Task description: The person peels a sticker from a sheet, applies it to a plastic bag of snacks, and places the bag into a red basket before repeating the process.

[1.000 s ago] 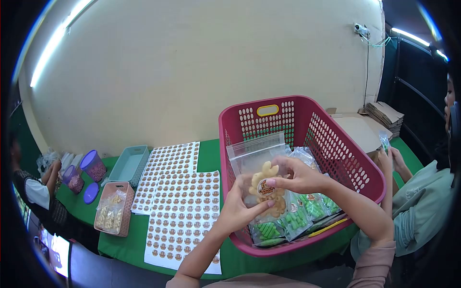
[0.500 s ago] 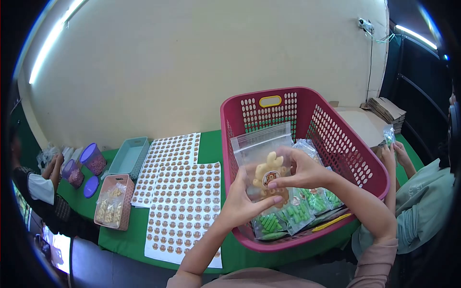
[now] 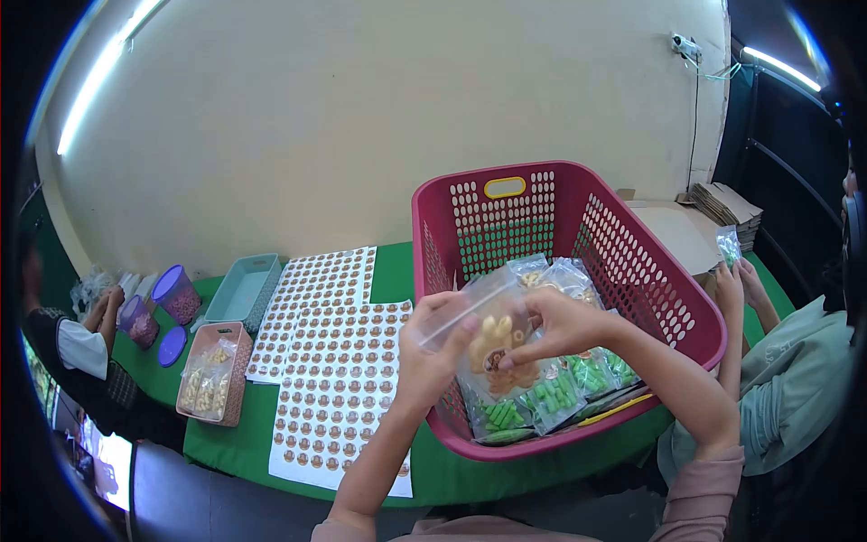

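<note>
Pinching a clear plastic zip bag of pale curled snacks (image 3: 502, 332) between left fingers (image 3: 462, 331) near the top strip, gripping its right side with right fingers (image 3: 522, 354), thumb just beside a round brown label (image 3: 496, 360) already on the front. Tilting the bag over the front left part of a deep magenta plastic basket with perforated walls (image 3: 433, 210); not managing to tell the zip open or closed. Looking down past it onto flat clear bags of green stick snacks (image 3: 553, 396) and pale-filled clear bags (image 3: 573, 280), already lying inside; not making out a label on every one. Standing at a green-covered worktop (image 3: 390, 271), facing white paper sheets of round brown labels (image 3: 339, 388) left of the basket, seemingly with many labels unused. Seeing more clear bags of pale snacks (image 3: 208, 388) farther left in a small pink basket (image 3: 237, 384), apparently remaining, any labels too small to tell.
</note>
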Demonstrator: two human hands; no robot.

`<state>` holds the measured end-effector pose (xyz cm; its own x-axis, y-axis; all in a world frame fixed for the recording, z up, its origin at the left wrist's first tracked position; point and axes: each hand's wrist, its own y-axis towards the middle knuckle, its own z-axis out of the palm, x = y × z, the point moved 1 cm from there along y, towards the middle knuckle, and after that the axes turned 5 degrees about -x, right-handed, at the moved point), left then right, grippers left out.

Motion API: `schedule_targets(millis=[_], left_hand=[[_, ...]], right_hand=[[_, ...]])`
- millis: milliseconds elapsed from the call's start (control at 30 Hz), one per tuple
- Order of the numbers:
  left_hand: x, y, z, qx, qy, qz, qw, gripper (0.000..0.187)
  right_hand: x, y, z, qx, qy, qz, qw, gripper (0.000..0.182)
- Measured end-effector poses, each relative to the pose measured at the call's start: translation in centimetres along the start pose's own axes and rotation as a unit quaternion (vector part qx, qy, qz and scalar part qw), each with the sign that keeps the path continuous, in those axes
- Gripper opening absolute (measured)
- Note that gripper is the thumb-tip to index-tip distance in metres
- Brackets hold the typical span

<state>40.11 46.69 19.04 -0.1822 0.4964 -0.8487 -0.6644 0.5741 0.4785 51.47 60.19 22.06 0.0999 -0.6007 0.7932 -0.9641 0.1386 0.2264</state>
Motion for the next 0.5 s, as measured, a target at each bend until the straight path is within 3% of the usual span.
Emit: schedule_targets(millis=[33, 100, 200, 333, 500], left_hand=[[0.0, 0.1, -0.1, 0.0, 0.0, 0.001, 1.0, 0.022], [0.4, 0.0, -0.4, 0.013, -0.043, -0.05, 0.998, 0.016], [-0.3, -0.2, -0.1, 0.048, 0.0, -0.062, 0.997, 0.013], [-0.4, -0.2, -0.1, 0.081, 0.022, -0.059, 0.995, 0.013], [-0.1, -0.2, -0.3, 0.085, 0.047, -0.044, 0.994, 0.012]], right_hand=[[0.2, -0.1, -0.2, 0.032, -0.092, -0.004, 0.995, 0.042], [0.6, -0.1, 0.1, 0.056, -0.089, 0.036, 0.994, 0.04], [2.2, -0.2, 0.7, -0.075, 0.132, 0.005, 0.988, 0.028], [1.1, 0.2, -0.1, -0.06, 0.141, -0.026, 0.988, 0.012], [0.6, 0.3, -0.4, -0.079, 0.127, -0.022, 0.988, 0.013]])
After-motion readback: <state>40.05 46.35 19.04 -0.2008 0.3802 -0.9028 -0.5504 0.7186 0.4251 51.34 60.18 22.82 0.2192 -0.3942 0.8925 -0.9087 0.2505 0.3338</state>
